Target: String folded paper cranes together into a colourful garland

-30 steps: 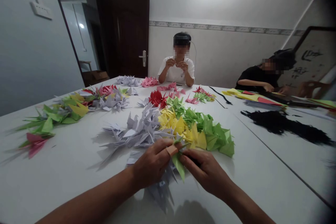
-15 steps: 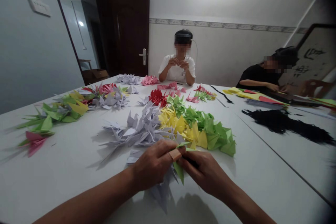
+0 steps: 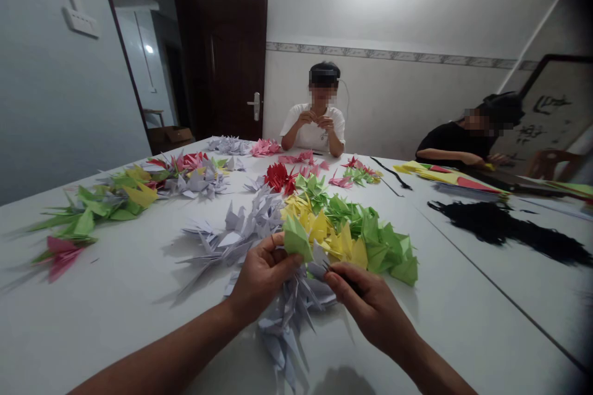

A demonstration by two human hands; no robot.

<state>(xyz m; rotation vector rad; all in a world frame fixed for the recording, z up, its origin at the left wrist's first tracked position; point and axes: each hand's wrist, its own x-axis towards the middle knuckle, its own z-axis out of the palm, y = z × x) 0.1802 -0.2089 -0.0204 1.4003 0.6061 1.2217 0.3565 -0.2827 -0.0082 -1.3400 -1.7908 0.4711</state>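
Past white paper birds (image 3: 278, 342) on the near side, the left hand (image 3: 263, 274) pinches a green folded paper (image 3: 296, 238) and the right hand (image 3: 368, 297), beside it, grips a thin dark tool (image 3: 326, 266). Just beyond lie yellow birds (image 3: 343, 243), with green ones (image 3: 377, 233) to the right; at the far side sits a person (image 3: 303, 134).

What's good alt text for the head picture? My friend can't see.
The left hand holds a green folded paper shape, and the right hand grips something thin and dark beside it. Nearby lie a white pile, yellow pile and green pile of folded paper on a table. A person in white and a person in black sit beyond.
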